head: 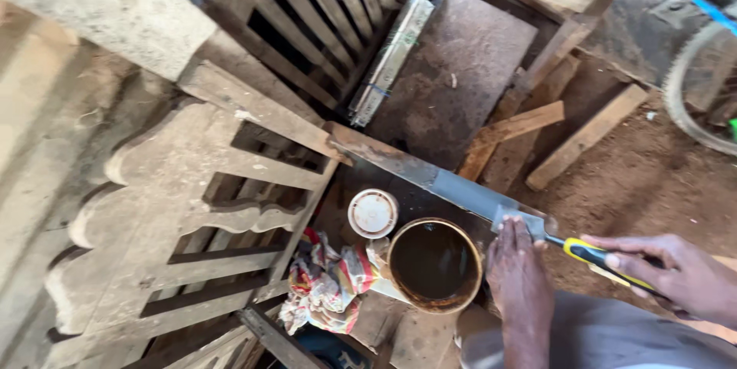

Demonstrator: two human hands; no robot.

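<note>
A long flat metal blade (441,183), rusty brown toward its far-left end and grey nearer the handle, lies slanted across the middle of the scene. Its tip rests against the carved wooden frame (192,208) at the left, and its near-right end meets a yellow-and-black handle (595,255). The right hand (675,273) is closed around that handle, fingers wrapped over it. The left hand (518,273) lies flat and open, fingertips pressing on the grey end of the blade just beside the handle, gripping nothing

Just left of the left hand stands an open round tin (435,264) with dark liquid inside and a rusty rim. Its pale round lid (373,213) lies touching the far-left side of the tin. A crumpled patterned rag (330,284) sits left of the tin, against the frame

Farther off lie a flat dark slab (453,77), a slatted wooden piece (322,8) and loose timber offcuts (537,135) on the reddish dirt floor (645,177). A bicycle wheel (698,85) shows at the far right edge
</note>
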